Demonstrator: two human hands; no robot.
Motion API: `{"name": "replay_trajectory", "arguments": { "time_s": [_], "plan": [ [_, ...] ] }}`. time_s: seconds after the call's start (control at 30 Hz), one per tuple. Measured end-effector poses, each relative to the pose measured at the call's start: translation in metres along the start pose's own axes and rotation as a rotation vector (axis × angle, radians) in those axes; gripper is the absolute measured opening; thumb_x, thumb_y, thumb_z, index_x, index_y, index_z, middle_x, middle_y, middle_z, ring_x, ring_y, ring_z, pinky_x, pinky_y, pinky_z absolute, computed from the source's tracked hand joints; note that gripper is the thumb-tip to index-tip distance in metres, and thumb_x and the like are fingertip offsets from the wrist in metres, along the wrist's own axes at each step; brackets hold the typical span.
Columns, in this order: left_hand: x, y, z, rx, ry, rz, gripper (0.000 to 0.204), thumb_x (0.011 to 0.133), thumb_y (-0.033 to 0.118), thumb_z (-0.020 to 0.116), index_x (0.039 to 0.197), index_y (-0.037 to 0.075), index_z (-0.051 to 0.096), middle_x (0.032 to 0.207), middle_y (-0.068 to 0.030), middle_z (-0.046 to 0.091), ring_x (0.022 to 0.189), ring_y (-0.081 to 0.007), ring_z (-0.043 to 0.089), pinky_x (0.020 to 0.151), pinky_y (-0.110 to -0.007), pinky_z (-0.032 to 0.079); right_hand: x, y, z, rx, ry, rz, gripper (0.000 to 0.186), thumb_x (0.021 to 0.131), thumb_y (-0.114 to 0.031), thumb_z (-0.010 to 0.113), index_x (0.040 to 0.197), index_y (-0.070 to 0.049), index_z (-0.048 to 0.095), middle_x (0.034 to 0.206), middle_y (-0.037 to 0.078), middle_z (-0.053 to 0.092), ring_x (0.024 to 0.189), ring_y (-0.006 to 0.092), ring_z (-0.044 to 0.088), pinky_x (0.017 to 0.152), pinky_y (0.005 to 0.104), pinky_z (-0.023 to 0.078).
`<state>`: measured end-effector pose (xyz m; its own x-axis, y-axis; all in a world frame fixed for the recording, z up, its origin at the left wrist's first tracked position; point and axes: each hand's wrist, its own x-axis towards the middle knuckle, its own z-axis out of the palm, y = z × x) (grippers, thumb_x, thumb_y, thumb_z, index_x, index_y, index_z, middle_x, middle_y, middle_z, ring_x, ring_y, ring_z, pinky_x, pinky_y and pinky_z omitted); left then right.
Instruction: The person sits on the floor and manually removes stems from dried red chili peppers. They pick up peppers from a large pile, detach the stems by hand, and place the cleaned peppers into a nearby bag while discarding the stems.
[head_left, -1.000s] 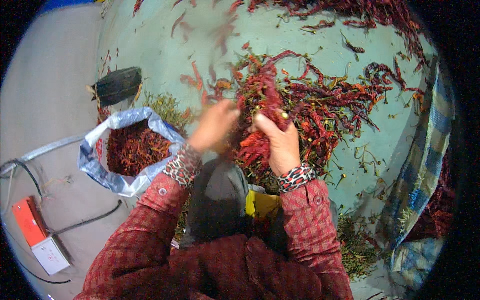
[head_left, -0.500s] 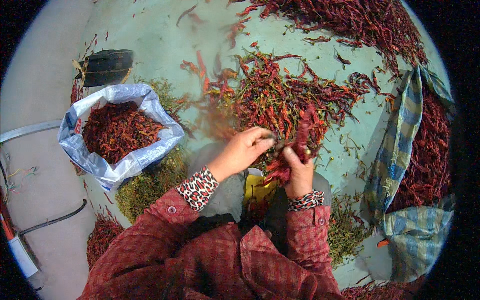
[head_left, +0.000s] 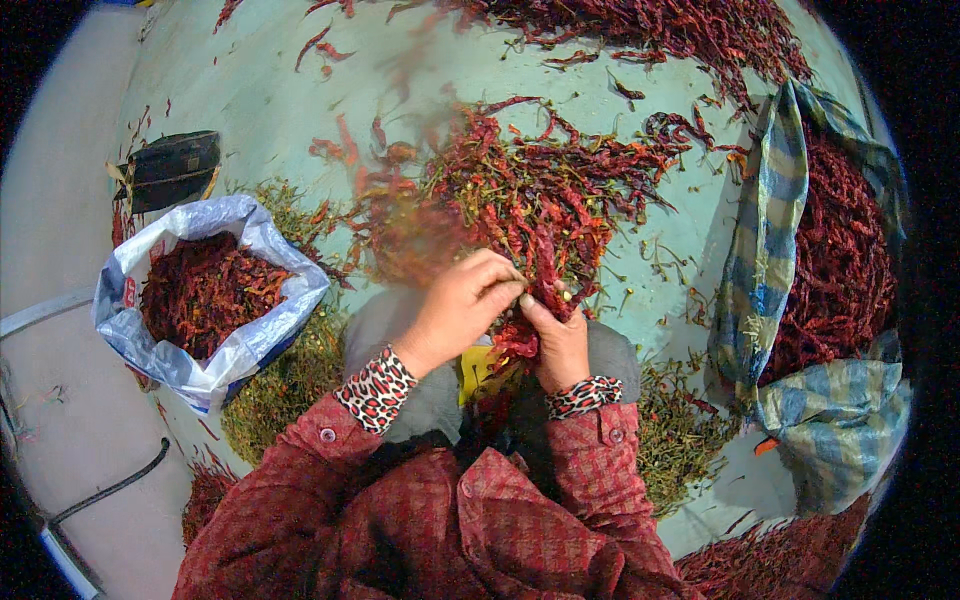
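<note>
Several wrinkled peppers [head_left: 545,265] (curled) | held in right hand [head_left: 562,350] | crinkled sack [head_left: 299,300]

Right hand [head_left: 562,350]: curled around a bunch of dried red chillies [head_left: 545,265].
Left hand [head_left: 455,308]: thumb and fingertips drawn together just beside the bunch; anything pinched there is too small to tell.
Chilli pile [head_left: 570,180]: spread on the pale green floor [head_left: 250,85], its left part blurred.
White-and-blue sack [head_left: 300,305]: at left, open, holding loose chillies [head_left: 212,298].
Checked sack [head_left: 835,405]: at right, open, with darker chillies [head_left: 838,265].
Stem heap [head_left: 682,440]: greenish-brown, between the right sleeve [head_left: 605,475] and the checked sack.
</note>
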<state>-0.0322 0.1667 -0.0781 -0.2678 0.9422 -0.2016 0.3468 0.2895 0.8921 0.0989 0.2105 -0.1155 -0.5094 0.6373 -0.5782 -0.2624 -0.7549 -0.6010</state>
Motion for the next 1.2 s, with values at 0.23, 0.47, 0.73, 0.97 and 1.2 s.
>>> {"name": "replay_trajectory", "arguments": {
  "time_s": [0.23,0.47,0.73,0.97,1.2],
  "plan": [
    [0.024,0.018,0.027,-0.142,0.134,0.067,0.004,0.077,0.001,0.050,0.080,0.000,0.051,0.081,-0.0073,0.050,0.077,-0.0164,0.049,0.071,-0.025,0.039,0.014,-0.018,-0.004,0.077,0.077,-0.119,0.018,0.073,-0.002,0.061,0.089,-0.005,0.052,0.083,-0.001,0.057,0.075,0.0069,0.051,0.070,0.0215,0.041],
    [0.057,0.065,0.045,0.288,-0.407,0.676,0.009,0.072,0.007,0.053,0.080,0.008,0.056,0.083,-0.0100,0.053,0.082,-0.0258,0.052,0.070,-0.033,0.043,0.042,-0.029,-0.036,0.265,0.128,0.147,0.015,0.077,-0.008,0.055,0.091,-0.006,0.051,0.080,0.001,0.055,0.067,0.0112,0.052,0.061,0.0243,0.043],
    [0.177,-0.011,0.056,0.836,-0.140,0.243,0.021,0.078,0.017,0.051,0.094,0.003,0.052,0.090,-0.0135,0.053,0.084,-0.0298,0.053,0.068,-0.037,0.044,0.047,-0.037,-0.034,0.515,0.250,0.055,0.018,0.078,-0.004,0.055,0.096,-0.004,0.053,0.084,0.002,0.057,0.072,0.0124,0.054,0.066,0.0263,0.046],
    [0.201,-0.044,0.062,1.077,-0.101,0.073,0.025,0.075,0.021,0.053,0.094,0.005,0.051,0.088,-0.0139,0.050,0.081,-0.0312,0.053,0.065,-0.041,0.044,0.050,-0.038,-0.036,0.513,0.293,0.082,0.013,0.077,-0.008,0.057,0.090,-0.003,0.055,0.076,0.002,0.057,0.065,0.0117,0.053,0.059,0.0257,0.046],
    [0.168,-0.038,0.004,-0.409,-0.159,-0.446,0.019,0.085,0.019,0.047,0.098,0.006,0.046,0.073,0.0039,0.047,0.056,-0.0040,0.040,0.048,-0.018,0.033,0.049,-0.033,-0.040,0.510,0.236,0.047,0.019,0.077,-0.006,0.057,0.096,-0.005,0.052,0.083,0.001,0.056,0.071,0.0124,0.054,0.064,0.0263,0.046]
  ]
}}
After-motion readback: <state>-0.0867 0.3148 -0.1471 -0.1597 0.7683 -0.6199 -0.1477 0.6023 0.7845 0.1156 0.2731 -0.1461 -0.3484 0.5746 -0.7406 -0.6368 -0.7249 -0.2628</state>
